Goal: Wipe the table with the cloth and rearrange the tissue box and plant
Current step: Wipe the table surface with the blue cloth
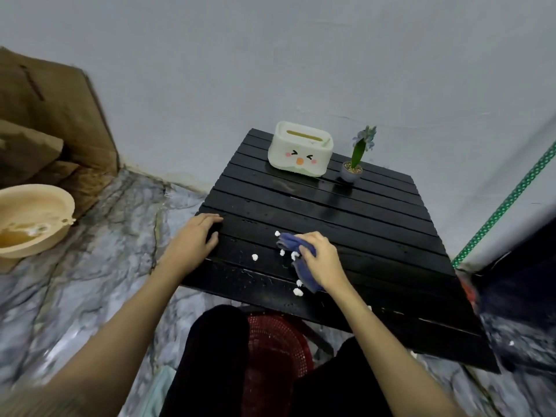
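My right hand (320,260) grips the blue cloth (296,245), bunched under my fingers on the table (376,236). My left hand (194,240) rests open, flat at the table's left edge.

Cloth (296,251) — partly hidden under right hand (320,257).

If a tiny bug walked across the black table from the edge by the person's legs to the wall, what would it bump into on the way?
White crumbs → blue cloth under the right hand → bare black table slats → tissue box, with the little potted plant beside it on its right.
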`<move>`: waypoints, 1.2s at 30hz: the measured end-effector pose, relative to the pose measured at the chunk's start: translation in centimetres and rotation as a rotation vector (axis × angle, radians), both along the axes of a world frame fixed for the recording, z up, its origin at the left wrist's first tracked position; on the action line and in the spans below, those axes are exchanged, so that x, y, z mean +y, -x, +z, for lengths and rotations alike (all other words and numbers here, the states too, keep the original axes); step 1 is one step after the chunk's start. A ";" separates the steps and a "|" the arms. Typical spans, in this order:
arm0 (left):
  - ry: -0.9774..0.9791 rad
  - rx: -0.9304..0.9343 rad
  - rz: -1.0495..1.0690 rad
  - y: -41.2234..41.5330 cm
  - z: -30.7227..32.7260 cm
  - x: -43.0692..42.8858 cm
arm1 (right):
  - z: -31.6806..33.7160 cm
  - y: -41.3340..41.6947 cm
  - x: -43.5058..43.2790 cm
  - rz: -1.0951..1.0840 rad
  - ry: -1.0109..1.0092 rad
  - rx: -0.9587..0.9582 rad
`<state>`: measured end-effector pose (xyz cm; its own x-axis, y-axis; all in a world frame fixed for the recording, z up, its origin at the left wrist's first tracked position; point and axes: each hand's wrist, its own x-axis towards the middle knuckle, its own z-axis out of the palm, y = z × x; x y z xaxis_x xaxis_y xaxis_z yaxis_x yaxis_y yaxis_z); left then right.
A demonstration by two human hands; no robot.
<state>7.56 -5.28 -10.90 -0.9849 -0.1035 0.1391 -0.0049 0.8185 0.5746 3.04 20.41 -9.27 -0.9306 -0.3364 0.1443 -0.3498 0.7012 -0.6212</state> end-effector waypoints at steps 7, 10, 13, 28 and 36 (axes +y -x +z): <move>-0.001 0.013 -0.012 -0.1 -0.2 -0.2 | 3.4 -1.0 11.4 -0.335 0.079 0.048; 0.029 0.026 -0.016 -0.5 -0.5 -0.1 | 2.3 -3.0 17.7 -0.509 -0.055 0.033; 0.054 0.043 -0.011 -0.8 -0.7 0.0 | 0.0 -4.8 19.3 -0.642 -0.157 0.040; 0.037 0.056 0.028 -0.7 -1.0 -0.1 | -1.6 -7.1 -1.8 -0.174 0.018 0.110; 0.035 0.065 0.021 -0.7 -1.0 -0.1 | 1.7 -1.2 4.2 -0.177 0.136 0.076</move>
